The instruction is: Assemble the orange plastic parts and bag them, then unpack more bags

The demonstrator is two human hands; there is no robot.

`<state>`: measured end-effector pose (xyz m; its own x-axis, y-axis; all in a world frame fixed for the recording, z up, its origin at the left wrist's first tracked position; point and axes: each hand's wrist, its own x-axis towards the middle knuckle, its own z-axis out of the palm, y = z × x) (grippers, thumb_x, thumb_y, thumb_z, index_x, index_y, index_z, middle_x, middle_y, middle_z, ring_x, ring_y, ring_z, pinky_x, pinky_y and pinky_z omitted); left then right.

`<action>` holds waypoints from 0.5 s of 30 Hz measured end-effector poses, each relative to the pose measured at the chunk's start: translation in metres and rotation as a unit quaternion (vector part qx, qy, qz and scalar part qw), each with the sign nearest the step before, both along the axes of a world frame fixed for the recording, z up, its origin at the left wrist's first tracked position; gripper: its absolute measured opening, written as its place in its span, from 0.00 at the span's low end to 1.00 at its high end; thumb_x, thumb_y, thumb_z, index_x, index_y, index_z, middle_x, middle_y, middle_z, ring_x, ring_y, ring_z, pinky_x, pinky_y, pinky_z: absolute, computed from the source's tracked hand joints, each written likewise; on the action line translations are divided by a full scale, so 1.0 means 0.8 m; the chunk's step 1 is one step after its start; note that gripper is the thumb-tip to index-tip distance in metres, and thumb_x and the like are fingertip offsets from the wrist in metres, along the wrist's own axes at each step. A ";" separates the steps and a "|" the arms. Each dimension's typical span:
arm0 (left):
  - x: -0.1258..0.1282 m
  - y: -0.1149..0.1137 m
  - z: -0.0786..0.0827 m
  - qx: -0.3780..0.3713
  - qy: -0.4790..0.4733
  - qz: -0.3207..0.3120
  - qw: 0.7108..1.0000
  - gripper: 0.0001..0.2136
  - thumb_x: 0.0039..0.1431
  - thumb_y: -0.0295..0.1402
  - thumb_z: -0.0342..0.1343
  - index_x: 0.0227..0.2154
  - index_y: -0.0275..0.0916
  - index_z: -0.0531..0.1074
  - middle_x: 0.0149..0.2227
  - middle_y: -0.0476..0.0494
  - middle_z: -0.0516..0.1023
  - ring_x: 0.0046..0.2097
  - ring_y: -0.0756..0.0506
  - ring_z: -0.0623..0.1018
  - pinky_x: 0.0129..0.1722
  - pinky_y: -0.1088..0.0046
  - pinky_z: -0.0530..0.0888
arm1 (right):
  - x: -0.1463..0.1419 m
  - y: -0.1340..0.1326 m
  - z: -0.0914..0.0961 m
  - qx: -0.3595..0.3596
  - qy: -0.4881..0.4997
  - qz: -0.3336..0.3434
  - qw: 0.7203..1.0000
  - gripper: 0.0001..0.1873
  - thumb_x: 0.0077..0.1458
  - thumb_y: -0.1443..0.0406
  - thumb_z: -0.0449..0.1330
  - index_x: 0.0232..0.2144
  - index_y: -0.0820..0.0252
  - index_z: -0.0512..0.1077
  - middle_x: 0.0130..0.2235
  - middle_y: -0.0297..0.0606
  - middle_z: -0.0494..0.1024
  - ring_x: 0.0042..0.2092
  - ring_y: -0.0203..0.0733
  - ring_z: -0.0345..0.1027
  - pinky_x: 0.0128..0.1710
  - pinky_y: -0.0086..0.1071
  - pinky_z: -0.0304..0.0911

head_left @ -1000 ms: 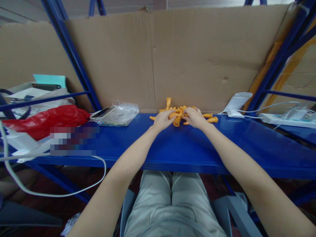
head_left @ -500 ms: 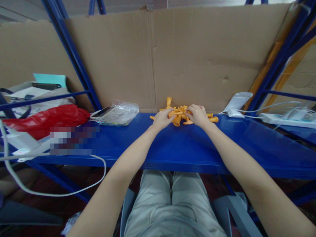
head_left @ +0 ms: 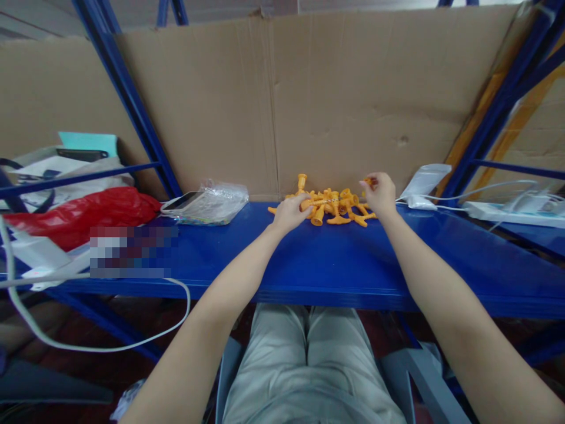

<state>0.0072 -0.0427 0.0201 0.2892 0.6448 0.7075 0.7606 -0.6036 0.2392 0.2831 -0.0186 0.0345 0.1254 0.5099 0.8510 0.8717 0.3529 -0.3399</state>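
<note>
A heap of orange plastic pieces (head_left: 338, 206) lies on the blue shelf top against the cardboard. Some pieces have flared, cup-like ends, others are forked or curved. At the heap's left side, my left hand (head_left: 290, 214) is closed around one orange plastic piece (head_left: 305, 205), whose end shows by the thumb. My right hand (head_left: 383, 192) is raised just off the heap's right side, its fingers pinching another orange plastic piece (head_left: 367, 181). Most of that piece is hidden by the fingers. One flared piece (head_left: 302, 181) stands up at the back of the heap.
Behind the blue shelf (head_left: 326, 265) rises a cardboard sheet (head_left: 353, 100). To the left lie a phone in a clear plastic bag (head_left: 225, 203), a red bag (head_left: 88, 215) and a white power strip with cables. A white charger (head_left: 421, 202) and another power strip (head_left: 516, 215) sit right.
My right hand has moved right and up, away from the heap, with an orange plastic piece pinched in it. More of the heap's right part shows. My left hand stays put.
</note>
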 end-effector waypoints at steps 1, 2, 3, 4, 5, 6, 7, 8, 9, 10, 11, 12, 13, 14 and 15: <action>0.000 0.000 0.000 0.000 0.000 0.001 1.000 0.13 0.57 0.34 0.60 0.45 0.42 0.76 0.41 0.44 0.83 0.42 0.44 0.81 0.43 0.70 0.74 | 0.012 0.004 -0.003 0.009 0.023 -0.015 1.000 0.09 0.54 0.63 0.55 0.38 0.60 0.69 0.40 0.46 0.73 0.41 0.48 0.67 0.44 0.42 0.63; 0.000 0.000 0.000 -0.001 0.001 0.001 1.000 0.13 0.57 0.34 0.60 0.45 0.42 0.76 0.40 0.44 0.83 0.41 0.44 0.81 0.43 0.70 0.74 | 0.024 0.006 -0.007 0.013 0.041 -0.029 0.999 0.09 0.54 0.64 0.55 0.37 0.60 0.69 0.40 0.46 0.73 0.42 0.48 0.66 0.44 0.42 0.63; 0.000 -0.001 0.000 -0.003 0.002 0.002 1.000 0.13 0.57 0.34 0.60 0.45 0.42 0.76 0.40 0.44 0.83 0.41 0.44 0.81 0.43 0.70 0.74 | 0.035 0.008 -0.011 0.014 0.056 -0.043 0.997 0.08 0.53 0.64 0.55 0.37 0.59 0.68 0.40 0.46 0.73 0.42 0.47 0.66 0.45 0.43 0.63; 0.000 -0.001 0.001 -0.005 0.003 0.002 1.000 0.13 0.57 0.34 0.60 0.45 0.42 0.76 0.40 0.44 0.83 0.41 0.44 0.81 0.42 0.70 0.74 | 0.046 0.008 -0.017 0.010 0.073 -0.058 0.996 0.07 0.52 0.65 0.55 0.36 0.59 0.68 0.40 0.45 0.72 0.42 0.47 0.66 0.46 0.43 0.62; 0.000 -0.002 0.001 -0.008 0.004 0.002 1.000 0.13 0.57 0.34 0.60 0.45 0.42 0.77 0.40 0.44 0.83 0.41 0.44 0.81 0.42 0.70 0.74 | 0.057 0.008 -0.024 0.002 0.092 -0.074 0.993 0.07 0.52 0.65 0.55 0.35 0.59 0.67 0.40 0.45 0.72 0.43 0.47 0.66 0.47 0.44 0.62; 0.000 -0.003 0.002 -0.011 0.005 0.002 1.000 0.13 0.57 0.34 0.60 0.45 0.42 0.77 0.40 0.44 0.83 0.40 0.44 0.81 0.42 0.70 0.74 | 0.065 0.006 -0.030 -0.010 0.114 -0.091 0.989 0.06 0.51 0.65 0.56 0.35 0.59 0.67 0.40 0.45 0.73 0.43 0.47 0.66 0.48 0.45 0.62; 0.000 -0.003 0.003 -0.014 0.005 0.002 1.000 0.13 0.57 0.34 0.60 0.45 0.42 0.77 0.41 0.44 0.83 0.41 0.44 0.81 0.42 0.70 0.74 | 0.072 0.004 -0.035 -0.026 0.139 -0.109 0.984 0.05 0.51 0.66 0.56 0.34 0.59 0.67 0.40 0.45 0.73 0.43 0.47 0.66 0.48 0.45 0.61; 0.000 -0.004 0.003 -0.017 0.005 0.002 1.000 0.13 0.57 0.34 0.60 0.45 0.42 0.77 0.41 0.44 0.83 0.41 0.44 0.81 0.43 0.70 0.74 | 0.078 0.000 -0.040 -0.047 0.165 -0.128 0.977 0.05 0.50 0.67 0.57 0.33 0.59 0.67 0.40 0.45 0.73 0.43 0.48 0.66 0.49 0.46 0.61; 0.000 -0.004 0.004 -0.019 0.006 0.002 1.000 0.13 0.57 0.34 0.60 0.45 0.42 0.77 0.42 0.43 0.82 0.41 0.44 0.81 0.43 0.70 0.74 | 0.082 -0.003 -0.044 -0.069 0.193 -0.144 0.968 0.04 0.50 0.67 0.57 0.32 0.59 0.67 0.40 0.45 0.73 0.43 0.48 0.67 0.49 0.45 0.62; 0.001 -0.005 0.004 -0.020 0.006 0.002 1.000 0.13 0.57 0.34 0.60 0.45 0.42 0.77 0.42 0.43 0.82 0.41 0.44 0.81 0.43 0.70 0.74 | 0.085 -0.007 -0.047 -0.094 0.222 -0.157 0.958 0.04 0.49 0.68 0.58 0.31 0.60 0.68 0.39 0.45 0.74 0.43 0.48 0.68 0.49 0.45 0.62; 0.001 -0.005 0.004 -0.020 0.007 0.001 1.000 0.13 0.57 0.34 0.60 0.45 0.42 0.77 0.42 0.43 0.82 0.42 0.44 0.81 0.44 0.70 0.74 | 0.087 -0.011 -0.048 -0.118 0.250 -0.169 0.946 0.04 0.48 0.69 0.59 0.31 0.60 0.69 0.38 0.45 0.74 0.43 0.48 0.69 0.48 0.44 0.63; 0.001 -0.005 0.004 -0.020 0.009 0.000 1.000 0.13 0.57 0.34 0.60 0.45 0.42 0.77 0.42 0.44 0.82 0.42 0.44 0.81 0.44 0.69 0.74 | 0.088 -0.014 -0.049 -0.139 0.277 -0.180 0.934 0.04 0.48 0.70 0.60 0.31 0.61 0.70 0.38 0.45 0.75 0.42 0.48 0.70 0.48 0.42 0.64; 0.001 -0.005 0.004 -0.020 0.010 0.000 1.000 0.13 0.57 0.34 0.59 0.45 0.42 0.77 0.42 0.44 0.82 0.42 0.44 0.81 0.44 0.69 0.74 | 0.089 -0.017 -0.050 -0.155 0.305 -0.191 0.920 0.04 0.48 0.70 0.60 0.31 0.61 0.71 0.37 0.45 0.75 0.42 0.49 0.71 0.47 0.41 0.64; 0.001 -0.005 0.004 -0.020 0.012 -0.001 1.000 0.13 0.57 0.34 0.59 0.45 0.42 0.77 0.42 0.44 0.82 0.42 0.44 0.81 0.43 0.69 0.74 | 0.090 -0.019 -0.050 -0.168 0.329 -0.201 0.907 0.04 0.49 0.69 0.61 0.31 0.62 0.72 0.37 0.46 0.76 0.42 0.49 0.72 0.46 0.39 0.65; 0.001 -0.005 0.004 -0.019 0.012 -0.002 1.000 0.13 0.57 0.34 0.59 0.45 0.42 0.77 0.42 0.44 0.82 0.42 0.44 0.81 0.43 0.70 0.74 | 0.092 -0.020 -0.051 -0.177 0.349 -0.209 0.896 0.05 0.50 0.69 0.61 0.33 0.62 0.74 0.37 0.46 0.76 0.42 0.49 0.72 0.45 0.38 0.66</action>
